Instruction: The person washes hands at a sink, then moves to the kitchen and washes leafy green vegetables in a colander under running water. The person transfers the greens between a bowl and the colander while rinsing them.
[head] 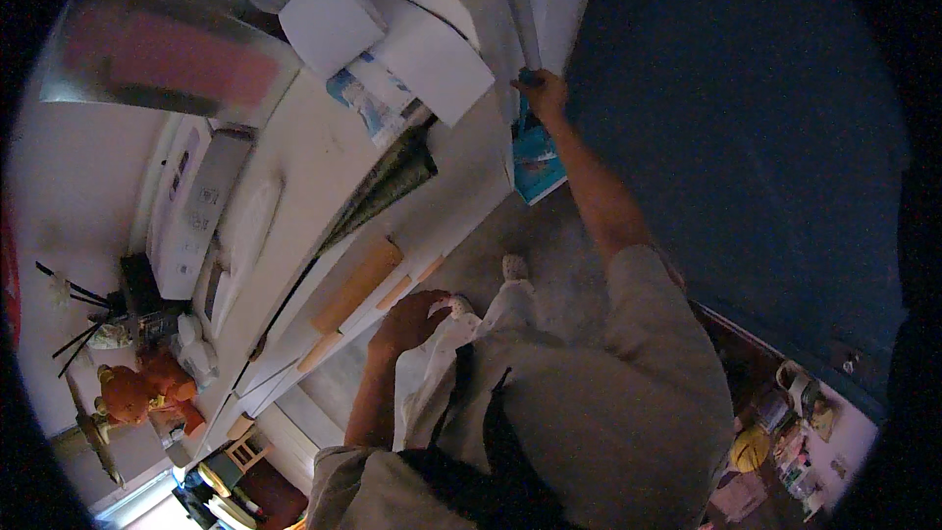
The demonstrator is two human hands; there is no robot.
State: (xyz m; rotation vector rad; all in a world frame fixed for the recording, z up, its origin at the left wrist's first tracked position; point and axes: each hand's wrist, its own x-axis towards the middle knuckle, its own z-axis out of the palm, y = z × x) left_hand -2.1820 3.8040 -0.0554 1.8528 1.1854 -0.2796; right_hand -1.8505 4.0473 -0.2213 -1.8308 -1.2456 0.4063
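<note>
My right hand [546, 94] reaches forward beside a dark blue panel. It is closed around the dark lower end of a long grey tube-like object [522, 22], whose exact kind is too dim to tell. Just below that hand stands a blue printed packet or box [539, 162], partly hidden by my forearm. My left hand [412, 318] hangs by the pale drawer fronts with bent fingers, a gap at the thumb and nothing visible in it. Close by it are orange-brown handle strips [358, 283] on the drawers.
Along the left runs a pale worktop [324, 154] bearing white boxes [331, 18], a dark folded cloth [390, 177], a long carton [195, 206] and an orange teddy bear [140, 390]. The dark blue panel [736, 125] borders the right. Shelved items [773, 442] lie lower right.
</note>
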